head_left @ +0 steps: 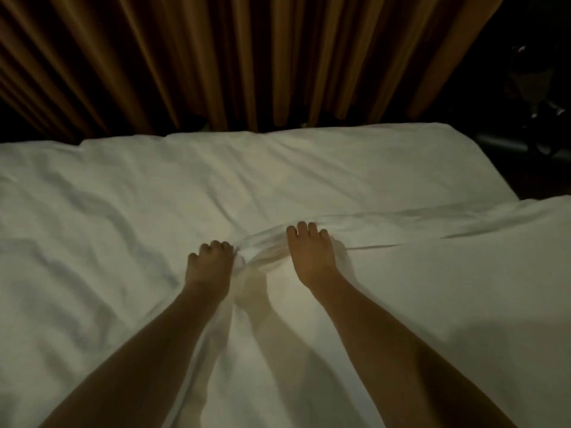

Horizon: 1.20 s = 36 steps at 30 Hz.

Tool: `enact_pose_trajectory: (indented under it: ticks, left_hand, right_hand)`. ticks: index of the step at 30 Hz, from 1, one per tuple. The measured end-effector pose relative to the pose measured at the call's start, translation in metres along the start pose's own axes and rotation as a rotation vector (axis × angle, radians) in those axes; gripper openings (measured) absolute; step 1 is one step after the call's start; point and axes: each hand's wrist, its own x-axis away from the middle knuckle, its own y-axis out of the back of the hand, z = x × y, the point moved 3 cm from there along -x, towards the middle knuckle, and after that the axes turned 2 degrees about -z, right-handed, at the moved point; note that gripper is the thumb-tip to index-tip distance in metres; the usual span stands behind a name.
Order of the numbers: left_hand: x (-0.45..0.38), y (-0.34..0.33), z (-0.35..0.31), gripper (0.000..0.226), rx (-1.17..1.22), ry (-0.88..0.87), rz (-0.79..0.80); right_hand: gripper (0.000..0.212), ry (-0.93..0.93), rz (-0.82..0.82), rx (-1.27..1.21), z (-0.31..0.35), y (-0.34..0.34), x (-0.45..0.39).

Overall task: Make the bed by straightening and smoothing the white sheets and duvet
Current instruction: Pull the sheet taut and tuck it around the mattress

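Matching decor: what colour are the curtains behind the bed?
Brownish orange curtains, plain, in the head view.

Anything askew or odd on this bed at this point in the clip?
Yes. The white duvet is bunched into a raised fold between the left hand and right hand, both gripping it. Creases also run across its left side. Nothing looks spilled or damaged.

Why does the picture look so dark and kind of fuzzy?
Head view: the room is dim, so the far right corner goes black; light falls mostly on the white fabric duvet. The left hand and right hand look soft and blurred, and the brown pleated curtain fans outward from wide-angle distortion.
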Motion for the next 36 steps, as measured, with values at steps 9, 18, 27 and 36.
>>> enact_pose_trajectory:
  ticks: [9, 18, 27, 36]
  left_hand:
    - [-0.052, 0.013, 0.067, 0.024, -0.038, 0.010, -0.077]
    - [-0.047, -0.003, 0.023, 0.033, 0.132, -0.013, -0.020]
    - [-0.046, -0.015, 0.025, 0.030, 0.188, 0.111, 0.076]
    - [0.031, -0.025, 0.008, 0.070, 0.103, 0.187, 0.064]
  right_hand:
    - [0.042, 0.215, -0.429, 0.111, -0.027, 0.039, -0.050]
    - [0.033, 0.037, 0.003, 0.087, -0.025, -0.007, -0.054]
    - [0.042, -0.045, -0.095, -0.078, 0.024, -0.008, -0.064]
    - [0.069, 0.223, -0.035, 0.029, 0.058, 0.005, 0.039]
